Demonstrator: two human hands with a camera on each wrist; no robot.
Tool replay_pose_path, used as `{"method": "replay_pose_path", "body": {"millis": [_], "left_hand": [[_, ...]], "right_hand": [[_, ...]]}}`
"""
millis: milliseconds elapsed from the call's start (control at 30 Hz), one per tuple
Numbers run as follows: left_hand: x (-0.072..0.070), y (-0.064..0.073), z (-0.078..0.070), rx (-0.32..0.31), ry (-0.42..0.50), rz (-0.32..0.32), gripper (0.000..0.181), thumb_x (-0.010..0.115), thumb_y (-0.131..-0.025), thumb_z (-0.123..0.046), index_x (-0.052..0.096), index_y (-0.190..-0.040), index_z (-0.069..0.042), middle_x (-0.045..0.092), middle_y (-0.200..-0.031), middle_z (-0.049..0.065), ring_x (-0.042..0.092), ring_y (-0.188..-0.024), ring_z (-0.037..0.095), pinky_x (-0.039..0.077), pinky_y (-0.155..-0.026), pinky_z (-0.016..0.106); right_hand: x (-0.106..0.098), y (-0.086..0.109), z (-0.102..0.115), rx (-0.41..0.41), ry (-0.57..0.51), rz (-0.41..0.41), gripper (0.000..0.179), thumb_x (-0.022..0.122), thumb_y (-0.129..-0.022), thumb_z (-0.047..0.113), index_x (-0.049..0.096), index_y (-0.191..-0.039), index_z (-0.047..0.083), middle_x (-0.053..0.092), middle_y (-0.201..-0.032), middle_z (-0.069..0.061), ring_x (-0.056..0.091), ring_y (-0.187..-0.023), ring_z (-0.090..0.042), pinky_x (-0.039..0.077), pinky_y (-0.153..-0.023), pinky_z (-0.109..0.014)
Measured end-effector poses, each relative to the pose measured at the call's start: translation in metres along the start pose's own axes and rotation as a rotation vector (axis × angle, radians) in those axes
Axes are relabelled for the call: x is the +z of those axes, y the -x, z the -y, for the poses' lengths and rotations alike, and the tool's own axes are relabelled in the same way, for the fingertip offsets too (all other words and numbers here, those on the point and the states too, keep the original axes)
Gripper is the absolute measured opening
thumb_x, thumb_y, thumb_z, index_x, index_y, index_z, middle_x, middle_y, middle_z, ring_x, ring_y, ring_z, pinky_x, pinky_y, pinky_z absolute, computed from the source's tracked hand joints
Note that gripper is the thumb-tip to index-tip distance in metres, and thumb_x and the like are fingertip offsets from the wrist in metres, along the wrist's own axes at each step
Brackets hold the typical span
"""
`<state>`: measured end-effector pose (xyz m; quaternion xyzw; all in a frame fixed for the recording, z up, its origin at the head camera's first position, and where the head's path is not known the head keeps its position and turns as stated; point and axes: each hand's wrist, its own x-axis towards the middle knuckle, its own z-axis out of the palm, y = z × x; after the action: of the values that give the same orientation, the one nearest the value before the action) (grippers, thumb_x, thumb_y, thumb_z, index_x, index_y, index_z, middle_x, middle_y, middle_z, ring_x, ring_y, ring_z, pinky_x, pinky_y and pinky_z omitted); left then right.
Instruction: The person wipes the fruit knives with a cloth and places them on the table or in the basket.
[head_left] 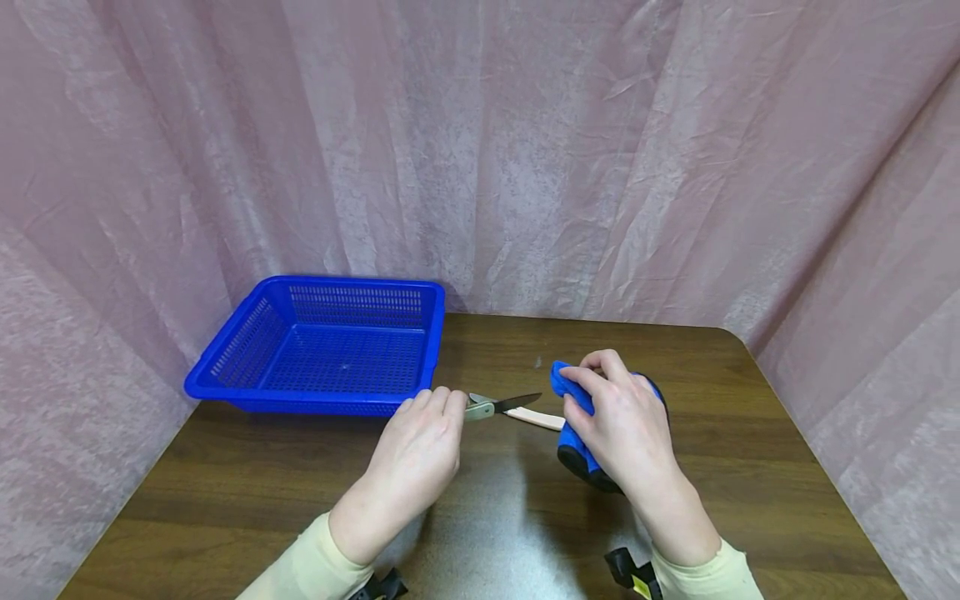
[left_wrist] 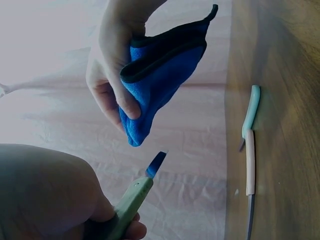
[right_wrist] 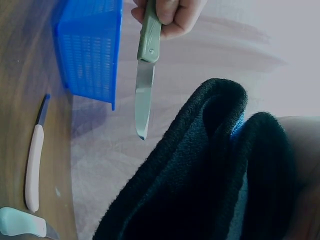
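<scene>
My left hand (head_left: 423, 442) grips a knife (right_wrist: 145, 95) by its green handle, the bare blade pointing right. In my right hand (head_left: 622, 417) is a folded blue cloth (head_left: 577, 442) with black edging, pinched between thumb and fingers. The cloth hangs over the table, just right of the blade tip, with a small gap between them in the left wrist view. Below lies a second knife with a pale pink handle (left_wrist: 250, 165). Close to its handle end lies a third knife with a mint handle (left_wrist: 251, 107), hidden in the head view.
A blue plastic basket (head_left: 345, 400) with slotted walls and nothing in it stands at the back left of the brown wooden table (head_left: 720, 417). Pink curtains (head_left: 525, 167) hang behind and at both sides. The table's rounded corner is at the back right.
</scene>
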<state>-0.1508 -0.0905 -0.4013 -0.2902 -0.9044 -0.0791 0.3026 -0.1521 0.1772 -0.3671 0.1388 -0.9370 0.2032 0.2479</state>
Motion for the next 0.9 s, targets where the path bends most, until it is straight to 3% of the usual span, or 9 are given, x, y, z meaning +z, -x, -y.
{"method": "replay_pose_path", "body": {"millis": [400, 633, 900], "left_hand": [[0.0007, 0.0004, -0.0014, -0.015, 0.004, -0.006, 0.016, 0.069, -0.088, 0.003, 0.06, -0.097, -0.007, 0.056, -0.078, 0.006, 0.056, -0.069, 0.029, 0.037, -0.06, 0.037], [0.001, -0.0004, -0.0025, -0.019, 0.029, -0.029, 0.023, 0.082, -0.096, -0.013, 0.06, -0.1, -0.008, 0.055, -0.077, 0.004, 0.055, -0.065, 0.028, 0.038, -0.058, 0.036], [0.0008, -0.0011, -0.0028, -0.015, 0.018, -0.019, 0.031, 0.089, -0.092, -0.015, 0.061, -0.102, -0.006, 0.057, -0.08, 0.005, 0.056, -0.067, 0.029, 0.038, -0.059, 0.036]], "right_hand": [[-0.0005, 0.0007, 0.001, -0.002, -0.008, 0.007, 0.03, 0.081, -0.094, 0.011, 0.084, -0.124, 0.013, 0.067, -0.12, -0.007, 0.074, -0.096, -0.035, 0.054, -0.097, -0.056], [-0.0009, 0.0013, 0.0009, 0.002, -0.004, 0.011, 0.031, 0.081, -0.094, 0.011, 0.084, -0.124, 0.014, 0.067, -0.12, -0.007, 0.074, -0.096, -0.035, 0.054, -0.097, -0.056], [-0.0013, 0.0017, 0.002, -0.006, -0.007, 0.006, 0.03, 0.081, -0.094, 0.012, 0.084, -0.124, 0.014, 0.066, -0.12, -0.007, 0.073, -0.094, -0.033, 0.054, -0.095, -0.054]]}}
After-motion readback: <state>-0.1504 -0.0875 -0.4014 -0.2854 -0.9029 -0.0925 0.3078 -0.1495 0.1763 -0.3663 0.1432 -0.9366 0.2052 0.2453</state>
